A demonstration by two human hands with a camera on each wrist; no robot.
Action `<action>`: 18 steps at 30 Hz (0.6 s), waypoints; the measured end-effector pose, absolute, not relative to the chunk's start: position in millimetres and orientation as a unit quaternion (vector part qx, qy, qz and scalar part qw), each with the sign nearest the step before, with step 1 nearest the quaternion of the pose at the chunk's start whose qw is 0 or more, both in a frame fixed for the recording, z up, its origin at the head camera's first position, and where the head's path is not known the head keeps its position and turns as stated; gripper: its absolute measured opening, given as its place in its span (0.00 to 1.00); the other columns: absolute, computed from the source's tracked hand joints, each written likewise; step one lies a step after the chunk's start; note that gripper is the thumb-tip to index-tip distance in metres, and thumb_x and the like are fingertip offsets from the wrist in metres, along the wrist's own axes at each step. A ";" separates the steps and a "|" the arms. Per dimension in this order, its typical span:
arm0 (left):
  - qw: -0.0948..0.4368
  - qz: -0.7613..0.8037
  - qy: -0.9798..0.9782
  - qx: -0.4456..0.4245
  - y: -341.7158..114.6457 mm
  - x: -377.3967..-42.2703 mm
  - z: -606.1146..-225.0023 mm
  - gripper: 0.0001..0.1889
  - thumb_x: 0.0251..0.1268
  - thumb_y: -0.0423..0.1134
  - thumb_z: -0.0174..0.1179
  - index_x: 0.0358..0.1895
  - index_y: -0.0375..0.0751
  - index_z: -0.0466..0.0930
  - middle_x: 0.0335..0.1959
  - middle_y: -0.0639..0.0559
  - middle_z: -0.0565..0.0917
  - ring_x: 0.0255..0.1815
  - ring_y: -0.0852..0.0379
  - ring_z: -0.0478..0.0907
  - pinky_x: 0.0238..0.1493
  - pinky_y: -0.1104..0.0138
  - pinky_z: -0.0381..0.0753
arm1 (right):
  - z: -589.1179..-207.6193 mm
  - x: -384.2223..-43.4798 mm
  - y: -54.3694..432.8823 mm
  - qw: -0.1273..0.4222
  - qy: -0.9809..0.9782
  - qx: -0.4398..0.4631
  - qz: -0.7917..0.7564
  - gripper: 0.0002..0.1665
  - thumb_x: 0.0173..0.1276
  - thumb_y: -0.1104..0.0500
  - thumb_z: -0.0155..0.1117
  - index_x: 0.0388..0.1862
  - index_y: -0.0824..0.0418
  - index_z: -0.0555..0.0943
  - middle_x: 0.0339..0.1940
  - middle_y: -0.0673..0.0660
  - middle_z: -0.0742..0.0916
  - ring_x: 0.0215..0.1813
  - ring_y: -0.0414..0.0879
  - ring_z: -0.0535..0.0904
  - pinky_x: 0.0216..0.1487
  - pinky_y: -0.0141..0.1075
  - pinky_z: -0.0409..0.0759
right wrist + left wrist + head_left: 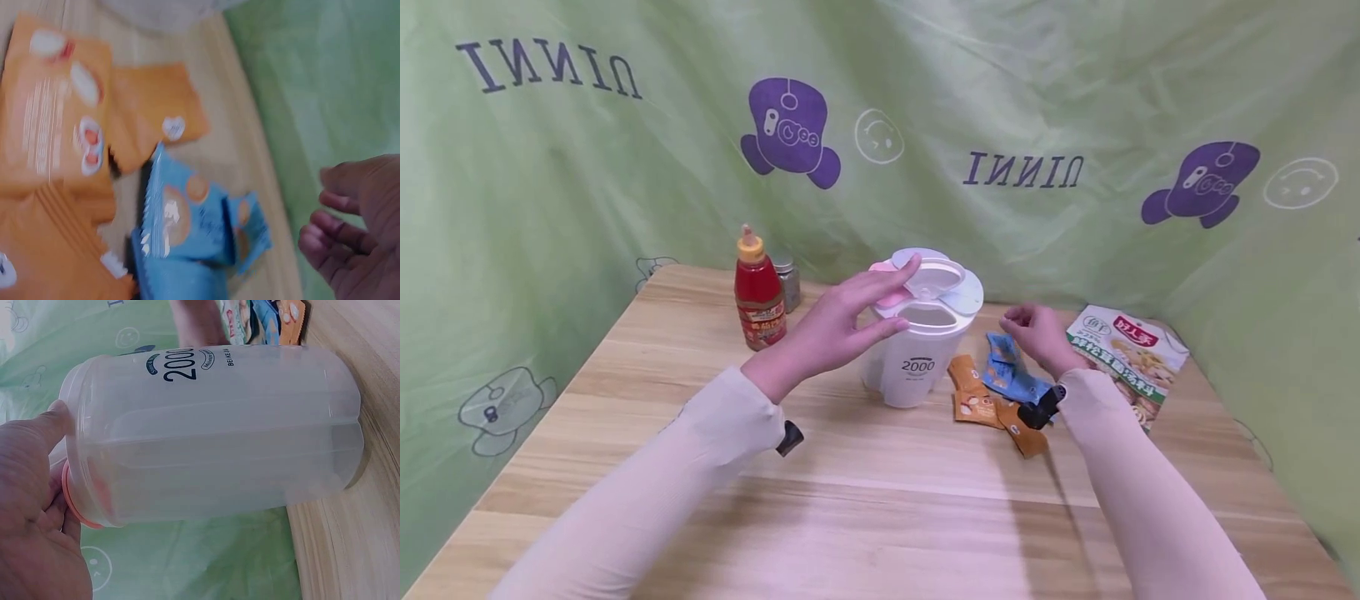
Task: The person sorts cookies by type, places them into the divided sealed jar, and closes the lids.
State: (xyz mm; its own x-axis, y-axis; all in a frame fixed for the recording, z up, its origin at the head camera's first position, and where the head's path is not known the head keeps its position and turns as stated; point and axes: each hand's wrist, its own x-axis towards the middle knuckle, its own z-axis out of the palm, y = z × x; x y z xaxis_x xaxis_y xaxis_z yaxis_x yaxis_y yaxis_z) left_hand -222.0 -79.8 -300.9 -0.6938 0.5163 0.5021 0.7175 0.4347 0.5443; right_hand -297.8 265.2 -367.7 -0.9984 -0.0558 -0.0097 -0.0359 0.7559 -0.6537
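A translucent white canister [917,367] marked "2000" stands upright on the wooden table, its sectioned lid [967,293] coloured pink, pale blue and white. One section at the front is uncovered, with a clear flap raised behind it. My left hand [842,329] rests at the lid's left side, fingers stretched over the top and thumb by the front rim. In the left wrist view the thumb touches the lid's edge. My right hand [1039,337] hovers with loosely curled, unladen fingers beside several blue sachets [187,212]. Several orange sachets [977,408] lie between them and the canister.
A red sauce bottle [760,300] with a yellow cap stands at the back left, a small grey-lidded jar [788,287] behind it. To the right lies a flat white and green food packet [1127,350]. A green printed curtain [925,100] hangs behind the table.
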 end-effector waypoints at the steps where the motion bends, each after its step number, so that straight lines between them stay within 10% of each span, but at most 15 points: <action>1: 0.131 -0.383 -0.837 -0.369 -79.8 -221.9 -300.6 0.39 0.73 0.41 0.67 0.83 0.49 0.60 0.70 0.48 0.82 0.77 0.49 0.73 0.81 0.53 0.71 | -370.4 -298.8 266.4 0.028 0.940 -0.016 -0.341 0.24 0.80 0.56 0.59 0.62 0.75 0.78 0.55 0.72 0.84 0.50 0.55 0.81 0.48 0.37 0.81; 11: 0.132 -0.379 -0.839 -0.368 -80.2 -221.7 -300.7 0.39 0.74 0.42 0.67 0.83 0.49 0.60 0.72 0.49 0.81 0.78 0.49 0.72 0.81 0.52 0.70 | -383.6 -305.1 272.7 0.126 0.953 -0.003 -0.275 0.34 0.78 0.54 0.62 0.70 0.77 0.69 0.65 0.79 0.79 0.61 0.65 0.79 0.62 0.54 0.82; 18: 0.125 -0.380 -0.840 -0.366 -79.1 -221.4 -300.1 0.39 0.74 0.42 0.66 0.83 0.50 0.59 0.73 0.49 0.80 0.78 0.48 0.72 0.81 0.52 0.71 | -384.9 -306.8 276.1 0.123 0.958 -0.017 -0.258 0.30 0.76 0.54 0.65 0.63 0.78 0.76 0.45 0.67 0.84 0.43 0.53 0.79 0.39 0.35 0.78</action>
